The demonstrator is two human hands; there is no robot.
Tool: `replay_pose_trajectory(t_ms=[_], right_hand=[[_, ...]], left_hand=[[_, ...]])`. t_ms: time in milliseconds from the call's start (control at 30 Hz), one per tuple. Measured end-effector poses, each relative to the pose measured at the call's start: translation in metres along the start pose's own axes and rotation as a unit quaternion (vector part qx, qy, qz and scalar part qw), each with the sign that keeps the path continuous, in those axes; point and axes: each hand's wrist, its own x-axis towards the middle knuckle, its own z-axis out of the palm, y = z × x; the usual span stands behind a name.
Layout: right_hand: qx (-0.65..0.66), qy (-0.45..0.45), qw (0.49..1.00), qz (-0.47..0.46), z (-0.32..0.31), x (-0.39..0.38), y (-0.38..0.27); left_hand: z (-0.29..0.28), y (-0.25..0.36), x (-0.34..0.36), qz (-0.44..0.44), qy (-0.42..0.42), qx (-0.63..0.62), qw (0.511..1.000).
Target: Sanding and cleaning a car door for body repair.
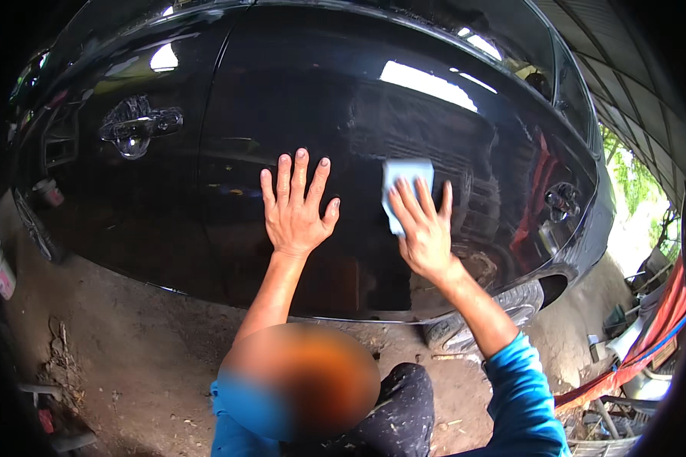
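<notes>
A glossy black car door (282, 91) fills the middle of the head view, curved by the lens. My left hand (293, 217) lies flat on it with fingers spread and nothing in them. To its right, my right hand (427, 232) presses a light blue rectangular pad (398, 179) against the panel. The fingers lie over the pad's right part and hide some of it; its upper and left edges show. Pale, dull streaks and reflections mark the paint around the pad.
Film seems to wrap the door handle (133, 129) at left; another handle (562, 202) is at right. Below the body shows a tyre (522, 305) on the dirt floor (152, 335). A pinkish-white container (1, 274) stands far left. A red-orange sheet (640, 350) hangs at right near clutter.
</notes>
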Motion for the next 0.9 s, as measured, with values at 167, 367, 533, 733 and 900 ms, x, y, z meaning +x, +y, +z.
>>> replay_pose_trajectory(t_ms=[167, 367, 533, 733, 900], right_hand=[[0.003, 0.13, 0.99, -0.063, -0.016, 0.17, -0.04], [-0.017, -0.013, 0.999, -0.025, -0.003, 0.034, -0.01], [0.005, 0.087, 0.994, -0.067, -0.014, 0.141, -0.042], [-0.015, 0.051, 0.997, -0.063, -0.013, 0.106, -0.035], [-0.016, 0.043, 0.999, 0.0, -0.011, 0.049, -0.011]], left_hand=[[0.006, -0.007, -0.004, -0.016, -0.005, -0.031, 0.999], [-0.004, -0.014, -0.014, -0.068, 0.004, 0.01, 0.998], [0.001, -0.003, -0.008, -0.074, 0.011, 0.001, 0.997], [-0.001, -0.023, -0.016, -0.069, 0.006, 0.003, 0.998], [0.003, -0.002, -0.01, -0.08, 0.004, 0.023, 0.997]])
